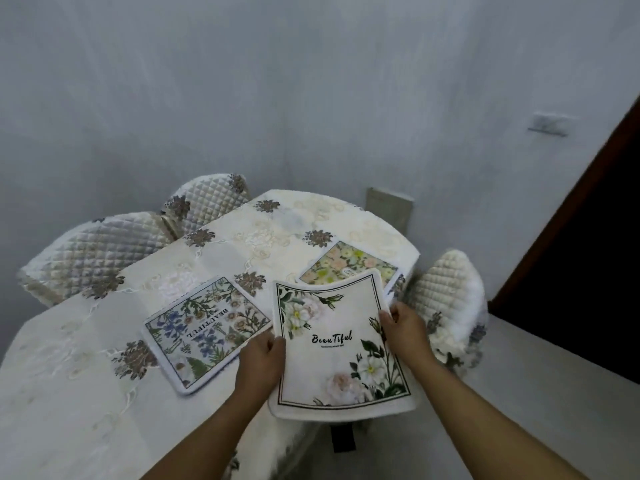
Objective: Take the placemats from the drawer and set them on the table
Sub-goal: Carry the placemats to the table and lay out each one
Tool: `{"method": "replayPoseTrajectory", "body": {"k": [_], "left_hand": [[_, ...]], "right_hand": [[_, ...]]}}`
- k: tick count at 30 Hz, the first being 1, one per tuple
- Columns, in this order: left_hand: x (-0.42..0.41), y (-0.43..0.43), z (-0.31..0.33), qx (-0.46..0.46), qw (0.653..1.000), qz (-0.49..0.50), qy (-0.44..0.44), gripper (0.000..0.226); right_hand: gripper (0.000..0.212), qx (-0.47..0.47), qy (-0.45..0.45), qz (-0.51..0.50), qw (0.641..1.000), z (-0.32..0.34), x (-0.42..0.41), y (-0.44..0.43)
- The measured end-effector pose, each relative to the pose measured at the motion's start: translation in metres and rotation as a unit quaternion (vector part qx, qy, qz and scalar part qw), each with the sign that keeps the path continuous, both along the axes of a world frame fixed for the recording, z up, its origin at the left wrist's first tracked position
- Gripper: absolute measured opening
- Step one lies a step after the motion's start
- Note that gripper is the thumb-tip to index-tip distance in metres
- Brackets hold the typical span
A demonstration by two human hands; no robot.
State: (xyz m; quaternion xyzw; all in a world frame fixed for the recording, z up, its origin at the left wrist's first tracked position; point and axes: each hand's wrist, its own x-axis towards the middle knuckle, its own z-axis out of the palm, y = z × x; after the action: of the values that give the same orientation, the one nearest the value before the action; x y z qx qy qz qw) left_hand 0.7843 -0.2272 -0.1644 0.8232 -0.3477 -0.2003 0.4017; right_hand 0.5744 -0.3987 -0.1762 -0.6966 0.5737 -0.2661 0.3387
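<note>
I hold a white placemat [337,344] printed with flowers and the word "Beautiful" above the near right edge of the table [69,358]. My left hand [261,360] grips its left edge and my right hand [403,329] grips its right edge. The mat bends upward at its far end. A blue-flowered placemat [204,329] lies flat on the tablecloth to the left. A pink and green floral placemat [349,266] lies farther back on the right, its near corner hidden behind the held mat.
The oval table wears a cream embroidered cloth. Two quilted chairs [93,251] stand at its far left side, another quilted chair [446,299] at the right. White walls close behind; a dark doorway [588,271] opens at the right.
</note>
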Motion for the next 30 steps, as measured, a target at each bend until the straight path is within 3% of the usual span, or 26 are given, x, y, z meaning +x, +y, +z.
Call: {"method": "replayPoseTrajectory", "body": {"k": [8, 18, 30], "left_hand": [[-0.134, -0.109, 0.008, -0.020, 0.999, -0.047, 0.000, 0.026], [-0.299, -0.244, 0.009, -0.005, 0.995, -0.093, -0.028, 0.029], [-0.340, -0.382, 0.006, 0.020, 0.995, -0.088, -0.030, 0.037]], "right_hand": [[0.024, -0.002, -0.077, -0.126, 0.989, 0.018, -0.150, -0.062], [0.023, 0.010, -0.113, -0.156, 0.981, 0.016, -0.338, -0.174], [0.027, 0.009, -0.092, -0.141, 0.986, 0.006, -0.389, -0.303]]}}
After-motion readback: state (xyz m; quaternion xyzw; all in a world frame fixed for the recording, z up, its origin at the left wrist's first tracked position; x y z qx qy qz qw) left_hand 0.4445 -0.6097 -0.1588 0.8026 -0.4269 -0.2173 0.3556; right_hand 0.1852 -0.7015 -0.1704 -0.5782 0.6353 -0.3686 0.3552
